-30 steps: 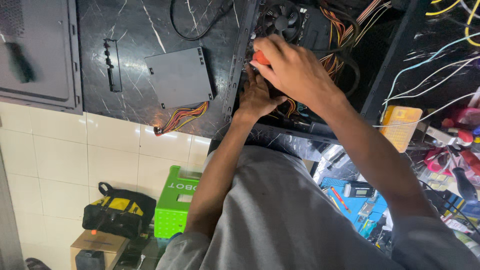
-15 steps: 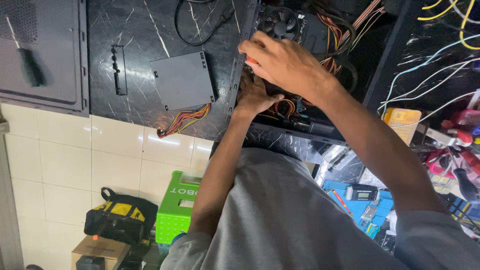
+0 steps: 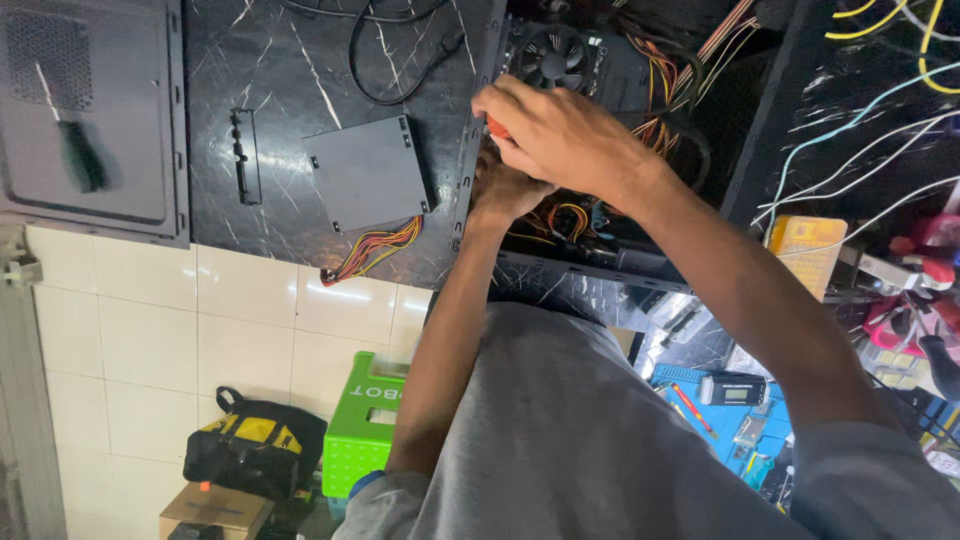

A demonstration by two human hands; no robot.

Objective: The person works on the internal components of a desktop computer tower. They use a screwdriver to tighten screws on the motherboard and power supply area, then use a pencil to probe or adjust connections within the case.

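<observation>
Black marble counter (image 3: 290,70), with open computer case (image 3: 620,180) at its edge. Side panel (image 3: 90,120) far off, drive (image 3: 368,172) lying between. Right hand (image 3: 560,135) in the case below the fan (image 3: 552,55), fingers curled tight around an orange-handled tool (image 3: 497,127). Left hand (image 3: 505,190) beneath, touching it (finger state hidden).

Right hand (image 3: 560,135) now lower in the open computer case (image 3: 610,150) than a second ago, orange tool handle (image 3: 497,127) less exposed beneath its fingers, left hand (image 3: 505,190) more covered by it, view shifted, case fan (image 3: 553,55) newly visible
</observation>
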